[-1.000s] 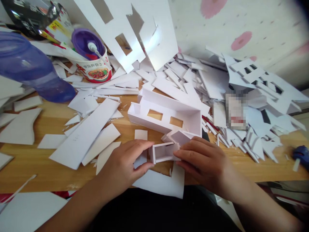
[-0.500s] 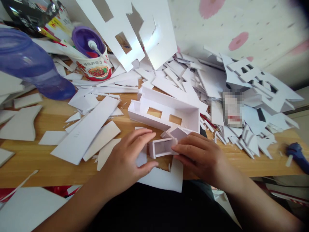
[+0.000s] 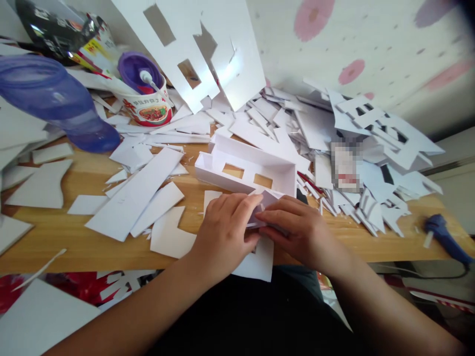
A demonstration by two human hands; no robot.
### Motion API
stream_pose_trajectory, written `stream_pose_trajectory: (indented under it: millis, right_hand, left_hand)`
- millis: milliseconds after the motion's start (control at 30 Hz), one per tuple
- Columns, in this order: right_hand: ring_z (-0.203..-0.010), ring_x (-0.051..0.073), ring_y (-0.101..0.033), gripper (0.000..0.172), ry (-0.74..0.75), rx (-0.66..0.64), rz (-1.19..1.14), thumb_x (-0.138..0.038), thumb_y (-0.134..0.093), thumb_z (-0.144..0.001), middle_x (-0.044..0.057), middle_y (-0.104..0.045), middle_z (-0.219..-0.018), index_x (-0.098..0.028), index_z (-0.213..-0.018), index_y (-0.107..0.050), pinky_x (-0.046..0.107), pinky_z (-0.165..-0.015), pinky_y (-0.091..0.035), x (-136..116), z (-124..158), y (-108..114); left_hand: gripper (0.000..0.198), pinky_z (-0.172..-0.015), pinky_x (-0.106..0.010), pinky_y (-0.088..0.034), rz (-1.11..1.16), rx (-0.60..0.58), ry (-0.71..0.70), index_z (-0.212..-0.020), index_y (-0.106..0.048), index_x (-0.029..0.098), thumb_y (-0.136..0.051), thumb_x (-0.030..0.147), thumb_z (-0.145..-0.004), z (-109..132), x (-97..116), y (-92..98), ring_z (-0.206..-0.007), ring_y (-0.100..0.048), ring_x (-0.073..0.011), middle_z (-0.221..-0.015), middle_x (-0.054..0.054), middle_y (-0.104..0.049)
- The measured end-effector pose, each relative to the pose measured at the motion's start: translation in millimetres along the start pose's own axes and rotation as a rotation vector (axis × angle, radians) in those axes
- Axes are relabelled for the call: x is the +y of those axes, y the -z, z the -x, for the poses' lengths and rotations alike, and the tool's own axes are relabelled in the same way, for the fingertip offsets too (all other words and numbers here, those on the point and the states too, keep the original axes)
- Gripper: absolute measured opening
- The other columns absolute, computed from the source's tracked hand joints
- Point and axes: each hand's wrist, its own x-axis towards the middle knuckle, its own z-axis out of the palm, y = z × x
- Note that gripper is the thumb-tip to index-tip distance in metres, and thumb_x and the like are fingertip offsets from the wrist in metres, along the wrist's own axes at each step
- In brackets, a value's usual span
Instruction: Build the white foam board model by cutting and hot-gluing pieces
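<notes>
A small white foam-board box [image 3: 254, 221] sits at the front of the table, largely covered by my fingers. My left hand [image 3: 226, 230] is closed around its left side, thumb low and fingers over the top. My right hand [image 3: 297, 225] grips its right side with bent fingers. Just behind it, a folded white piece [image 3: 270, 198] shows partly between my hands. Beyond lies a long open white foam-board box [image 3: 252, 165] with two rectangular cut-outs in its floor. Under my hands, a white sheet [image 3: 256, 267] hangs over the table edge.
White offcuts [image 3: 133, 193] cover the left and the back. A blue translucent bottle [image 3: 63, 99] and a paper noodle cup [image 3: 152, 109] stand at the back left. Cut-out panels [image 3: 208, 49] lean on the wall. A blue glue gun [image 3: 447, 237] lies at the right edge.
My left hand has moved right and closed on the small box, which it stood apart from before. My right hand keeps its hold. The view has shifted slightly.
</notes>
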Motion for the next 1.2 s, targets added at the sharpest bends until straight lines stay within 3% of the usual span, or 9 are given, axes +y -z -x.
stream_pose_trajectory:
  millis: [333, 433, 533, 700, 900, 1067, 1200]
  right_hand:
    - [-0.088, 0.019, -0.063, 0.026, -0.035, 0.022, -0.025, -0.02, -0.06, -0.09, 0.009, -0.068, -0.097, -0.018, -0.115, -0.065, 0.034, -0.075, -0.055, -4.4, 6.6, 6.7]
    - [-0.094, 0.02, -0.065, 0.03, -0.189, 0.165, 0.01, -0.024, -0.062, -0.088, 0.009, -0.068, -0.105, -0.02, -0.118, -0.064, 0.035, -0.08, -0.055, 4.5, 19.6, 20.7]
    - [-0.094, 0.024, -0.066, 0.024, -0.374, 0.272, 0.235, -0.028, -0.058, -0.089, 0.009, -0.069, -0.103, -0.02, -0.11, -0.067, 0.041, -0.083, -0.054, 26.0, 39.7, 30.6]
    - [-0.108, 0.034, -0.06, 0.043, -0.523, -0.068, 0.6, -0.028, -0.057, -0.085, 0.017, -0.063, -0.116, -0.012, -0.124, -0.059, 0.05, -0.089, -0.05, 56.0, 67.8, 24.1]
    - [-0.089, 0.03, -0.068, 0.054, -0.779, -0.262, 0.569, -0.029, -0.051, -0.086, 0.014, -0.067, -0.11, -0.016, -0.138, -0.047, 0.039, -0.069, -0.051, 45.2, 62.9, 15.7]
    - [-0.08, 0.03, -0.07, 0.06, -0.805, -0.27, 0.486, -0.029, -0.05, -0.086, 0.014, -0.071, -0.107, -0.019, -0.145, -0.039, 0.039, -0.066, -0.051, 46.3, 67.7, 21.4]
    - [-0.075, 0.024, -0.069, 0.045, -0.813, -0.083, 0.279, -0.033, -0.05, -0.089, 0.007, -0.071, -0.096, -0.026, -0.133, -0.052, 0.036, -0.064, -0.053, 50.3, 88.8, 42.8]
  left_hand:
    - [0.046, -0.084, -0.041, -0.049, 0.02, 0.069, 0.048, -0.115, -0.052, 0.021, -0.073, 0.018, -0.075, 1.6, -6.1, -8.5, -0.098, -0.063, -0.0251, -0.106, -0.007, -0.068]
    - [0.046, -0.082, -0.04, -0.049, 0.021, 0.049, 0.062, -0.111, -0.053, 0.02, -0.076, 0.017, -0.072, 0.7, -5.2, -7.1, -0.095, -0.063, -0.0248, -0.102, -0.006, -0.068]
    - [0.047, -0.082, -0.04, -0.049, 0.025, 0.043, 0.062, -0.108, -0.052, 0.02, -0.078, 0.014, -0.069, 0.4, -4.2, -6.4, -0.093, -0.063, -0.0241, -0.098, -0.005, -0.067]
    - [0.045, -0.079, -0.039, -0.05, 0.05, 0.056, 0.079, -0.104, -0.052, 0.02, -0.078, 0.012, -0.068, 0.9, -3.6, -7.3, -0.09, -0.063, -0.0228, -0.096, -0.004, -0.066]
    - [0.046, -0.08, -0.036, -0.052, 0.099, 0.074, 0.089, -0.106, -0.049, 0.021, -0.076, 0.012, -0.069, 1.8, -4.5, -7.4, -0.095, -0.063, -0.0222, -0.1, -0.005, -0.064]
    - [0.048, -0.079, -0.035, -0.053, 0.127, 0.085, 0.094, -0.106, -0.049, 0.021, -0.076, 0.011, -0.068, 2.5, -5.2, -7.1, -0.096, -0.063, -0.022, -0.102, -0.005, -0.063]
    - [0.048, -0.078, -0.037, -0.053, 0.125, 0.087, 0.099, -0.105, -0.049, 0.021, -0.077, 0.011, -0.067, 2.4, -5.9, -8.5, -0.093, -0.063, -0.0228, -0.099, -0.005, -0.063]
